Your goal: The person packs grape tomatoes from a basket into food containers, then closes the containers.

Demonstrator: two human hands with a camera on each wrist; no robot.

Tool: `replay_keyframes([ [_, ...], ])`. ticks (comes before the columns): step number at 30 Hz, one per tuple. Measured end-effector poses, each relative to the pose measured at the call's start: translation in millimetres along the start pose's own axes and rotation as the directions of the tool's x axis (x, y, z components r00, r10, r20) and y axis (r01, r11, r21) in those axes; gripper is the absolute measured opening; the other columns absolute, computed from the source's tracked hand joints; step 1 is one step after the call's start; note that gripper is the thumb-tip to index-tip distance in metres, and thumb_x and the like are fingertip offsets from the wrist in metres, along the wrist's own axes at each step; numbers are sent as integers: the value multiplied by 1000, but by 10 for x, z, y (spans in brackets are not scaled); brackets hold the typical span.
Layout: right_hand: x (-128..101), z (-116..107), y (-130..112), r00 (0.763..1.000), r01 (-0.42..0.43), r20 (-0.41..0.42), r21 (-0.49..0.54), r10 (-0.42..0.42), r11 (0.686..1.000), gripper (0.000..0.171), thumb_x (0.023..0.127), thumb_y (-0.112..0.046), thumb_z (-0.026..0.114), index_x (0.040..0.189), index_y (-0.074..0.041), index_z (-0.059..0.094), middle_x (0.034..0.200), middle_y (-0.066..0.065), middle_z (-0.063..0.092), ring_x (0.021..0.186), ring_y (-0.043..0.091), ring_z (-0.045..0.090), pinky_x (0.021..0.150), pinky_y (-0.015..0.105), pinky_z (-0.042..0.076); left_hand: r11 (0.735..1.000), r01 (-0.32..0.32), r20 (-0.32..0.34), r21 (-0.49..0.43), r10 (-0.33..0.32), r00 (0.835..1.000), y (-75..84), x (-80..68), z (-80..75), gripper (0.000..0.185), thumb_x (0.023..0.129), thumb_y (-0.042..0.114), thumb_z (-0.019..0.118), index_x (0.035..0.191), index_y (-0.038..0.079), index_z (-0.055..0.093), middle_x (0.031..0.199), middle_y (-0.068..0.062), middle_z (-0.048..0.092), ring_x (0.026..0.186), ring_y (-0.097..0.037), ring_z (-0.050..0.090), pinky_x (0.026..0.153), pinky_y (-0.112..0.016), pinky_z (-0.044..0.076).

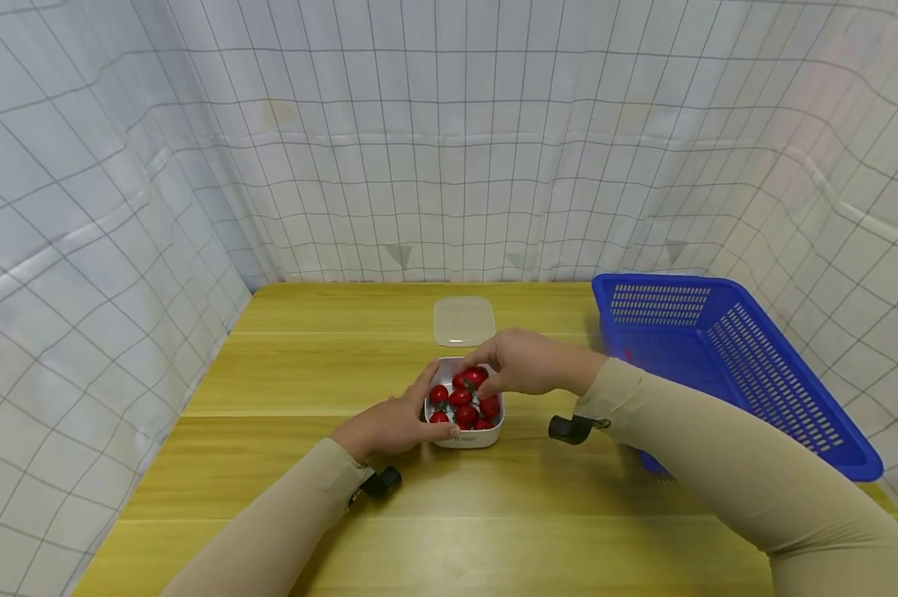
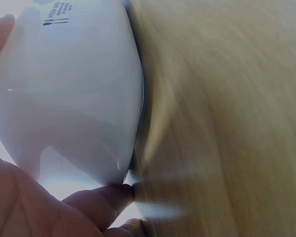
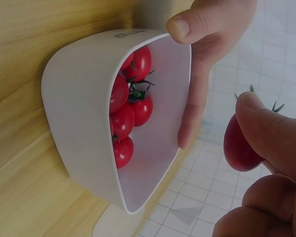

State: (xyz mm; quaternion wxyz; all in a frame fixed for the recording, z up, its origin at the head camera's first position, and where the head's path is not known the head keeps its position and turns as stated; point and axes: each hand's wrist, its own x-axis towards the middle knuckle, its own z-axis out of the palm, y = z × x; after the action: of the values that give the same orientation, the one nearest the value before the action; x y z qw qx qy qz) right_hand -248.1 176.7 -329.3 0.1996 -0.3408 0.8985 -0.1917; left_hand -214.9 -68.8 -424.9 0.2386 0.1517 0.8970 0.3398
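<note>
A white square container [image 1: 465, 442] stands on the table with several red cherry tomatoes [image 3: 122, 121] inside, some with green stems. My left hand [image 1: 398, 424] holds it at its left side, thumb over the front rim and fingers along the outer wall. In the left wrist view, fingertips touch the wall low down, near the tabletop. Over the container's far right part is my right hand [image 1: 529, 362]. It pinches one cherry tomato [image 3: 239, 148] between thumb and fingers, green stem leaves pointing up past the thumb. In the right wrist view this tomato is outside the container's opening.
A translucent lid [image 1: 463, 321] lies flat just behind the container. To the right stands a large blue perforated basket [image 1: 855, 448], partly behind my right sleeve, with a small red spot beside the sleeve. White gridded curtains [image 1: 449, 166] enclose the wooden table [image 1: 307, 356].
</note>
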Motion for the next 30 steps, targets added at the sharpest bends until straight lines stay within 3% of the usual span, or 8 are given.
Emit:
replay_keyframes([
  [9, 13, 3, -19, 1000, -2, -2, -25, 2, 1000, 40, 95, -22, 80, 135, -21, 74, 73, -5, 59, 66, 10, 48, 58, 25, 40, 1000, -8, -2, 11, 8, 1000, 5, 1, -6, 113, 93, 62, 70, 171, 29, -4, 173, -14, 28, 148, -44, 45, 119, -63, 37],
  [24, 28, 5, -24, 1000, 21, 5, 0, -21, 1000, 41, 95, -20, 80, 135, -17, 73, 75, -4, 62, 65, 9, 49, 58, 24, 43, 998, -32, 17, -56, 33, 999, -2, 0, -9, 115, 93, 57, 73, 170, 29, -7, 170, -16, 33, 141, -35, 52, 119, -57, 39],
  [30, 41, 13, -23, 1000, 20, 14, 0, -20, 1000, 44, 95, -21, 80, 138, -16, 71, 67, -6, 56, 61, 8, 46, 56, 24, 40, 999, -18, 14, -41, 19, 1000, 10, -7, -11, 116, 91, 59, 74, 170, 31, -6, 171, -14, 31, 144, -37, 50, 120, -58, 38],
])
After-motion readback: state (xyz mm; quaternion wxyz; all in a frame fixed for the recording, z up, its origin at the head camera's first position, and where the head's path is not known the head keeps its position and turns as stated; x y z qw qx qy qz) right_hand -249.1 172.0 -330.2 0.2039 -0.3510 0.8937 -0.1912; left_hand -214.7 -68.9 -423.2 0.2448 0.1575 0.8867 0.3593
